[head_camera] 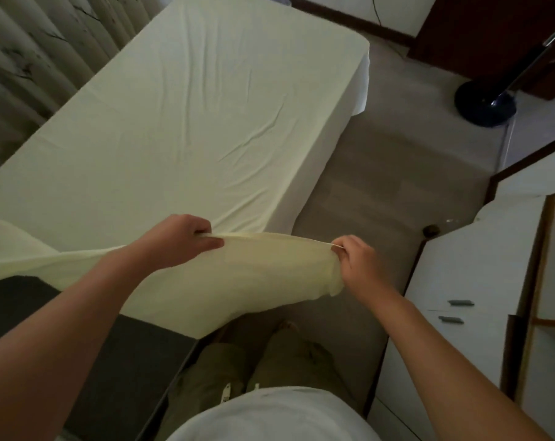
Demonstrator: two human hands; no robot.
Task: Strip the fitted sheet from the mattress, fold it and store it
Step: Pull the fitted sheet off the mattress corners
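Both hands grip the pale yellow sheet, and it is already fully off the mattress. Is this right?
Not fully. The head view shows the left hand and right hand gripping the sheet, but only its near end is lifted; the rest covers the mattress.

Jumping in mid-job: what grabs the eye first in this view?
The left hand and right hand grip the lifted near corner of the pale yellow fitted sheet at centre frame. Below left, a dark grey surface lies bared; the sheet lies stretched flat beyond the hands.
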